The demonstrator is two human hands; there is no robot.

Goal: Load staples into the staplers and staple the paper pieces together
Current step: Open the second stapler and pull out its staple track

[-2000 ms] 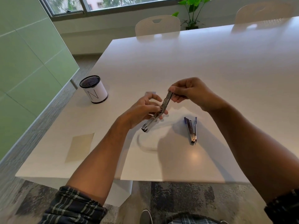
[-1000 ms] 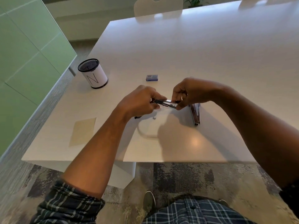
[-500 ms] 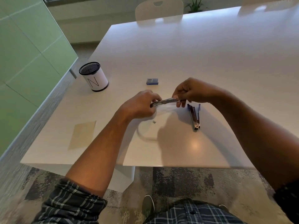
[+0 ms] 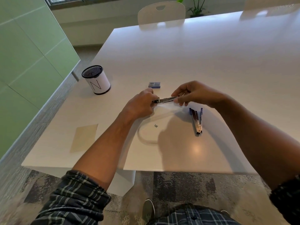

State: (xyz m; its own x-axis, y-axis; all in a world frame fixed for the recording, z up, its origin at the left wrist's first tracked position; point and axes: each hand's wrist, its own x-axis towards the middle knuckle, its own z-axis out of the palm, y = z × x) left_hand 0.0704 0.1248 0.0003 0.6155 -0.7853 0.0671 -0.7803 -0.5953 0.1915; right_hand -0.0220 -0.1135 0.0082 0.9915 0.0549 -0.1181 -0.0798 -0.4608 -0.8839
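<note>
Both hands are holding a metal stapler above the white table; the left hand is gripping one end, the right hand pinching the other; a blue stapler is lying open just right of them; a staple box is lying just beyond.

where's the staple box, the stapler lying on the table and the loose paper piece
staple box (image 4: 154, 84), head view, its top face
stapler on the table (image 4: 196, 121), head view, its metal middle
paper piece (image 4: 84, 137), head view, its centre
</note>
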